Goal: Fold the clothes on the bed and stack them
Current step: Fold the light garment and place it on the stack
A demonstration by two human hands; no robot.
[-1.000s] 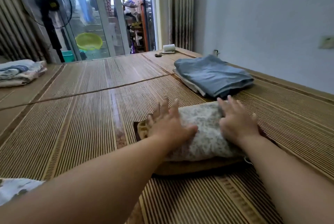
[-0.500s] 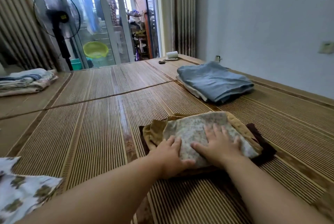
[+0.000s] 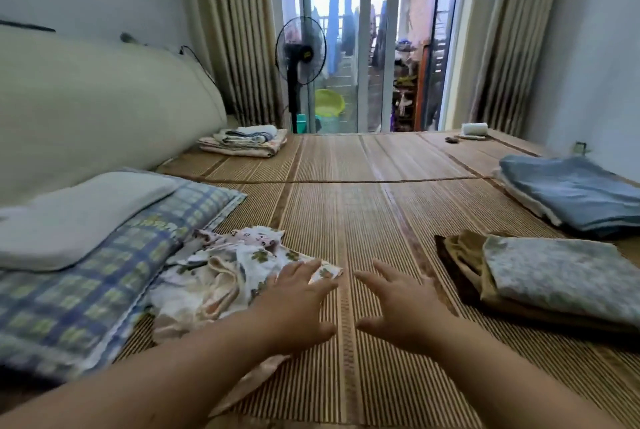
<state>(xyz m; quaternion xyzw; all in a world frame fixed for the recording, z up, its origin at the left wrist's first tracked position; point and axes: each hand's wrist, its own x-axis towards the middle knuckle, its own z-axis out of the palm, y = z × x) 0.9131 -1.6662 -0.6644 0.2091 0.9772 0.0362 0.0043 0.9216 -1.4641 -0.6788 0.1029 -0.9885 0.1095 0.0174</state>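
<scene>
While three folded piles are sitting on the bed (image 3: 346,213), one loose heap (image 3: 221,276) of pale printed clothes is lying unfolded at the near left, half against a plaid pillow (image 3: 104,265). I am judging the job as well past halfway.

On the right, a stack (image 3: 561,276) is lying with a floral piece on top of mustard and dark brown ones, its edges roughly squared. Beyond it, near the wall, a blue pile (image 3: 571,193) is resting on something white. A far pile (image 3: 242,143) of striped and pinkish cloth is sitting by the headboard, well apart from the rest. Whether it belongs to this job I cannot tell.

Both hands are spread, fingers straight, gripping nothing. The left hand (image 3: 298,293) is lying with its fingertips over the near edge of the heap and appears to be touching it. The right hand (image 3: 398,304) is hovering just beside it over bare mat, between the heap and the stack.

What is remaining, as I read it, is taking the heap apart piece by piece, folding each one and setting it on a pile. How many garments it is hiding cannot be counted from here.

No writing is showing legibly. A small yellow mark on the hub of the fan (image 3: 300,57) is too small to read, and the clothes are showing prints only, no labels.
</scene>
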